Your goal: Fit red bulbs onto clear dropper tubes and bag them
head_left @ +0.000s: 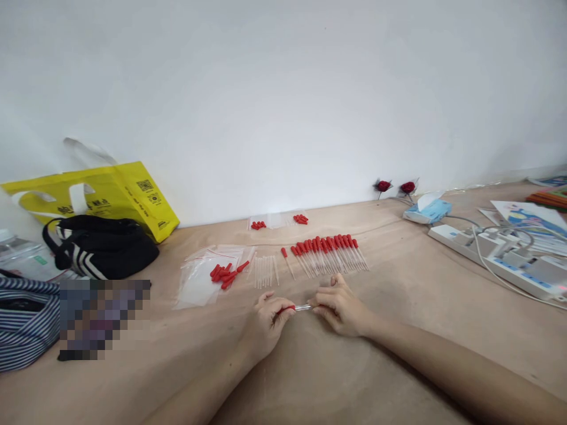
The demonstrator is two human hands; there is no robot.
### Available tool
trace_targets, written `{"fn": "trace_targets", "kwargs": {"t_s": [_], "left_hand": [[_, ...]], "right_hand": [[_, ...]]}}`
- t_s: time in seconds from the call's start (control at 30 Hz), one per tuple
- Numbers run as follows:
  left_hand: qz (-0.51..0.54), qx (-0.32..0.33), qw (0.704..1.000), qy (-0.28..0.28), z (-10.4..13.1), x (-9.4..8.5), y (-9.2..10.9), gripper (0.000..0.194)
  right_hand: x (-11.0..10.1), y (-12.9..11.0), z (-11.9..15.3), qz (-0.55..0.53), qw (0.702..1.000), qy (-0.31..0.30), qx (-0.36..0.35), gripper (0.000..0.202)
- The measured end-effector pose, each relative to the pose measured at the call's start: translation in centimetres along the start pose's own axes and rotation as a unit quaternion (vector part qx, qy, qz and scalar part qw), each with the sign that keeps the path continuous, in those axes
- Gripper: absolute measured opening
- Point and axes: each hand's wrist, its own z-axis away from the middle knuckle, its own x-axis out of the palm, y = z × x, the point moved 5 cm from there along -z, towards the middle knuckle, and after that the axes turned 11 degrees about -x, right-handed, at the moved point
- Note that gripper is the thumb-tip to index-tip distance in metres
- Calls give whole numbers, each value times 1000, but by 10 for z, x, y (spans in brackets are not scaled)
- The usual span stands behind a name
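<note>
My left hand pinches a red rubber bulb. From it a clear glass tube runs across to my right hand, whose closed fingers grip the far end. Bulb and tube are joined in line as a dropper, held level just above the table. Beyond my hands lies a row of droppers with red bulbs, one dropper a little apart on its left. Several bare glass tubes lie left of that. Loose red bulbs rest on clear plastic bags.
More red bulbs lie on plastic near the wall. At left are a yellow bag, a black pouch and striped cloth. At right are a power strip with cables, a blue tissue pack and two dark red roses.
</note>
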Motion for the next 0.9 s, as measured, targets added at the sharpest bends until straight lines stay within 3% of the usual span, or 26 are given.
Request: {"fn": "trace_targets", "kwargs": {"t_s": [0.33, 0.57, 0.73, 0.83, 0.9], "left_hand": [[-55, 70, 996, 0, 6, 7, 9, 14], [-68, 69, 995, -3, 4, 6, 8, 16], [-112, 59, 992, -4, -3, -3, 8, 17], [-160, 67, 984, 38, -4, -13, 7, 13], [-187, 39, 975, 115, -5, -25, 0, 20]], "right_hand": [[7, -8, -2, 36, 999, 23, -14, 22], [13, -8, -11, 11, 1000, -13, 10, 24], [1, -10, -15, 47, 999, -14, 15, 20], [-1, -9, -16, 59, 998, -29, 20, 16], [-1, 0, -18, 61, 996, -23, 63, 15]]}}
